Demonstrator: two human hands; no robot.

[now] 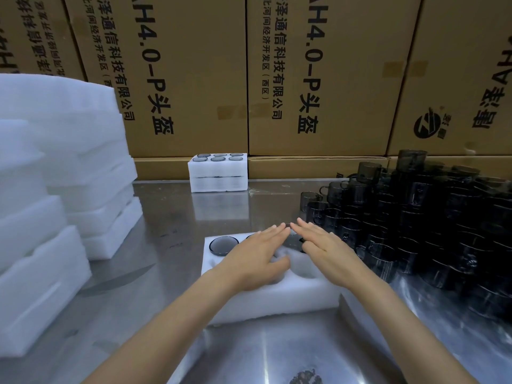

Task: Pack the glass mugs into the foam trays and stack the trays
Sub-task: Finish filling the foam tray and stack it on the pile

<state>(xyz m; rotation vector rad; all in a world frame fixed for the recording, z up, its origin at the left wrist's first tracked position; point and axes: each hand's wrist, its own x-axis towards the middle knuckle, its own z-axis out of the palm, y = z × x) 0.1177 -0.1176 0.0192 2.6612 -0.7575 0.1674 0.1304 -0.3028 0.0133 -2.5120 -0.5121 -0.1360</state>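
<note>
- The tray (266, 297) lies on the steel surface (166, 225), in front of the person; it is the landmark here.
- Left hand (255, 257) is flat on the tray, fingers straight, thumb at the edge of a pocket; it holds nothing.
- Right hand (327, 246) is also flat w/ straight fingers over the far right pockets. It seems to press a mug down, but I cannot tell for sure.
- One mug (224, 245) sits in the far left pocket of the tray, rim about level w/ the foam. The near pockets look empty.
- Loose mugs (415, 217) are piled right of the tray, just beside it.
- Behind the tray, well apart: packed stack (218, 173) of two trays. Left of the tray: spare foam (55, 176).
- Handling, my judgement: mugs are thin glass, so fragile, smooth and maybe slippery; take by the body or handle, not by the rim only, and lift from the top of the pile.
- Foam is light and soft, it bends; carry a filled tray w/ both hands under the ends.
</note>
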